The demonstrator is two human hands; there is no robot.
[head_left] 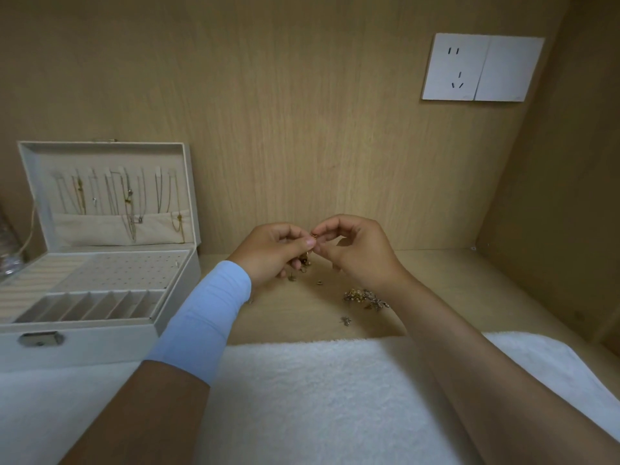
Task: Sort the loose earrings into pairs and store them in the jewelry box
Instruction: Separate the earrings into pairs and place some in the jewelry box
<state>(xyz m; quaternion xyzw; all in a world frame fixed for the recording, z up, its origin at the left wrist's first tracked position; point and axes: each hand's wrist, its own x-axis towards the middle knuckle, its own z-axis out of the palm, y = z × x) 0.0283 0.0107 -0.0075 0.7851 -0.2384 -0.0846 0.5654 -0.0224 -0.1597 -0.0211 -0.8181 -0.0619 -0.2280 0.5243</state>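
While a small gold earring (314, 235) is pinched between thumb and forefinger of both hands, raised just above the tabletop (436, 290), the step in hand appears to be the checking or separating of one piece before it is matched. The left hand (278, 250) is curled, and a few more pieces (304, 258) seem to be cradled under its lower fingers; the right hand (355, 250) is closed to a fingertip pinch, with its other fingers loosely bent. More loose earrings (365, 298) lie in a small heap near the right wrist, with a few strays beside it. The jewelry box (100, 333) stands open well to the left, its perforated panel (124, 270) almost bare. A light, steady pinch is called for, since so small a piece could easily be dropped onto the white towel (318, 397) at the front edge and lost in the pile. The match is best sought in the heap before anything is carried across to the box.
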